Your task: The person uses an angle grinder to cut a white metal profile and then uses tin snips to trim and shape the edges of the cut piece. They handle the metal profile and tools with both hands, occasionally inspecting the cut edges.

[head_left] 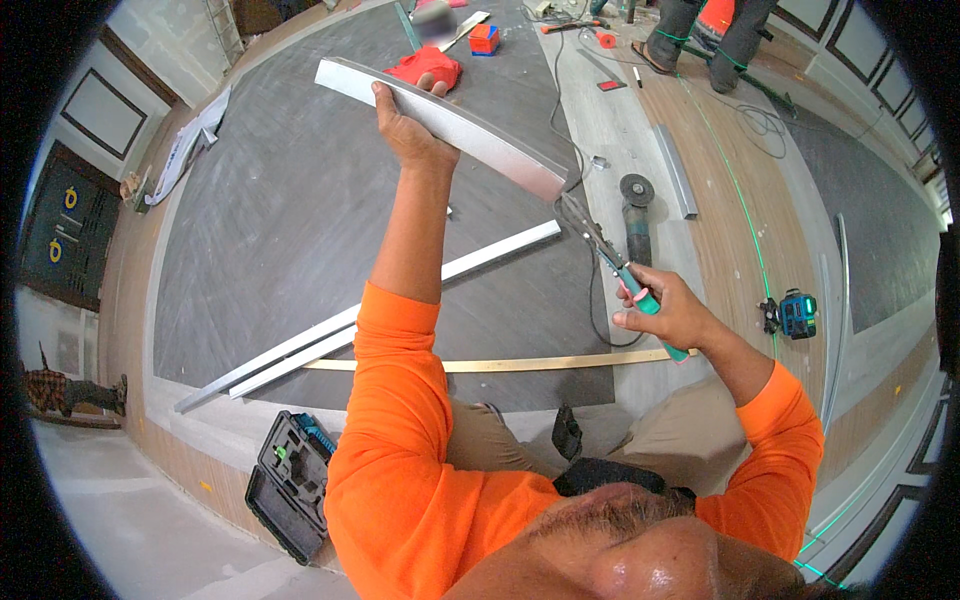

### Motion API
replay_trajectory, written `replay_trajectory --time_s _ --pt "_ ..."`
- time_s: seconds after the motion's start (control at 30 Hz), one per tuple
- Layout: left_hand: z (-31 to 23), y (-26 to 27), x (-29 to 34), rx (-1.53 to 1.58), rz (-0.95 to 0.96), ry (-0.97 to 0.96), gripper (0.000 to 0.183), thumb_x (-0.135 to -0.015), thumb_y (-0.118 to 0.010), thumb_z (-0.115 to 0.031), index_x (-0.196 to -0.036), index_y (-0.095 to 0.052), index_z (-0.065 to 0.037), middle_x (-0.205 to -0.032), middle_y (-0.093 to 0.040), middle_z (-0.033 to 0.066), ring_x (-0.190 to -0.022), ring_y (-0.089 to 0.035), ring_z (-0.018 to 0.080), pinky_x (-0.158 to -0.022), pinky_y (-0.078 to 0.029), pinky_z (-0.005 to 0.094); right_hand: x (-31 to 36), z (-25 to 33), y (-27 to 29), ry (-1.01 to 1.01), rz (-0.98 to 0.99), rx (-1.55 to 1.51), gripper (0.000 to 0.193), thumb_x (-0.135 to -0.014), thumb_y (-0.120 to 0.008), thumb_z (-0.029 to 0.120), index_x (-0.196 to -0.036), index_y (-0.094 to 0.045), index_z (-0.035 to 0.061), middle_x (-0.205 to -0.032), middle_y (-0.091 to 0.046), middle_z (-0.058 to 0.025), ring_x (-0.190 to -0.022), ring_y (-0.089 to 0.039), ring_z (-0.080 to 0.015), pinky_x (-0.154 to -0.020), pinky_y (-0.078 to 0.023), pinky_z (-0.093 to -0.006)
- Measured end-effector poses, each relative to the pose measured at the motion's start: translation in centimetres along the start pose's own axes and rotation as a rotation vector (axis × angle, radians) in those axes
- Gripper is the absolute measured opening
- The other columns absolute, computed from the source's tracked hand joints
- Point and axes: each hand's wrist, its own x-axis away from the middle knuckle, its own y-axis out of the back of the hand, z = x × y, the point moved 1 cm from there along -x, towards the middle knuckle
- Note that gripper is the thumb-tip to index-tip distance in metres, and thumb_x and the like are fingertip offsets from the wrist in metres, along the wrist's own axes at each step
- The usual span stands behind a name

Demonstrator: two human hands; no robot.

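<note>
Open case (272,508) on the floor to my left, wood strip (540,365) lying just past my knees. Two white rails (500,251) lie under the left arm. Right hand (662,305) is wrapped round the snips (608,248), tips right at one end of the white channel (485,148); can't tell if they're biting. Left hand (420,130) has that channel pinched between thumb and fingers, above the grey floor (260,220). Laser level (798,314) off right, grinder (637,215) beyond the snips. Way out: red cloth (432,68), somebody's legs (735,40).
</note>
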Motion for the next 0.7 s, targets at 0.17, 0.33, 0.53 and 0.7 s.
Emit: replay_trajectory --time_s 0.17,0.33,0.53,0.7 --pt "0.2 0.9 -0.6 0.088 -0.079 0.076 0.055 -0.097 -0.045 -0.06 -0.122 -0.041 -0.011 -0.097 -0.053 0.0083 -0.082 -0.056 0.0243 -0.072 -0.05 0.044 0.1 -0.2 -0.1 -0.026 -0.03 -0.039 0.046 -0.077 -0.081 0.03 -0.103 -0.057 0.001 -0.093 -0.055 -0.0029 -0.088 -0.052 -0.0121 -0.081 -0.046 -0.0291" --pt "0.1 0.6 -0.3 0.094 -0.118 0.099 0.051 -0.098 -0.045 -0.057 -0.117 -0.043 -0.01 -0.092 -0.054 0.0094 -0.08 -0.057 0.0251 -0.071 -0.053 0.0453 0.0 -0.8 0.0 0.036 -0.043 0.042 0.073 -0.075 -0.083 0.033 -0.132 -0.054 -0.0019 -0.087 -0.053 0.0001 -0.085 -0.052 -0.0108 -0.078 -0.046 -0.0287" --pt "0.2 0.7 -0.6 0.023 -0.126 0.132 0.044 -0.097 -0.051 -0.053 -0.109 -0.048 -0.011 -0.083 -0.054 0.0069 -0.073 -0.057 0.0231 -0.064 -0.051 0.0406 0.1 -1.0 -0.3 0.07 -0.09 0.032 0.077 -0.075 -0.083 0.033 -0.137 -0.052 -0.0009 -0.096 -0.057 -0.0032 -0.089 -0.052 -0.013 -0.082 -0.045 -0.0296" --pt "0.8 1.6 -1.5 -0.017 -0.069 0.167 0.039 -0.098 -0.053 -0.049 -0.105 -0.05 -0.011 -0.078 -0.054 0.0054 -0.066 -0.057 0.0213 -0.062 -0.05 0.0405 0.0 -0.9 0.0 -0.012 -0.054 0.089 0.079 -0.076 -0.083 0.033 -0.139 -0.05 -0.0007 -0.104 -0.06 -0.0064 -0.095 -0.053 -0.0147 -0.087 -0.045 -0.0309"
